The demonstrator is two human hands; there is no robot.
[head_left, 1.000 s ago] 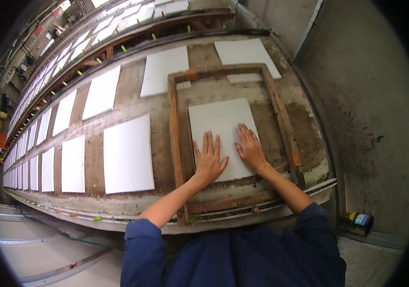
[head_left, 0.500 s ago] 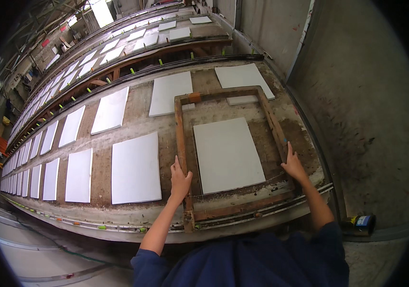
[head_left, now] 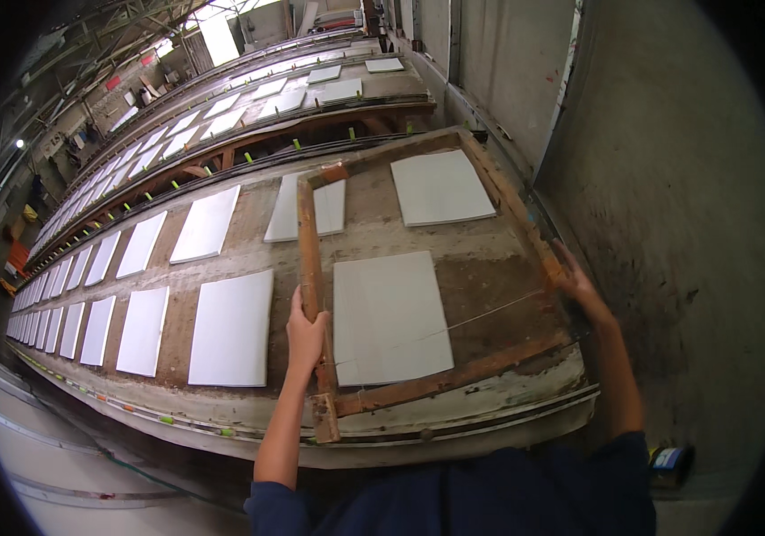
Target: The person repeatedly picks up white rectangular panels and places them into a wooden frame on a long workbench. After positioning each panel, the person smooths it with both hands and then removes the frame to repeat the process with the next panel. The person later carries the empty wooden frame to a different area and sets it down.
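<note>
Both my hands are on a large worn wooden frame (head_left: 309,259) over the near end of a long table (head_left: 490,259). My left hand (head_left: 306,339) is closed round its left rail. On the right rail, my right hand (head_left: 579,288) grips the wood from the outer side. A thin pale line crosses the frame's opening at a slant. Through the opening I see a white rectangular sheet (head_left: 391,317) lying flat near me, and another white sheet (head_left: 443,188) farther back. The left rail passes in front of a third sheet (head_left: 284,210).
Two rows of white sheets (head_left: 231,330) run down the table to the left. Behind stands another long table with sheets (head_left: 280,104). A rail with green clips (head_left: 226,432) follows the near edge. On my right are a grey wall (head_left: 668,179) and a dark can (head_left: 671,464).
The frame has risen and shifted away from the near edge, now reaching across both rows. Both hands have moved with it, and the view has shifted slightly.
</note>
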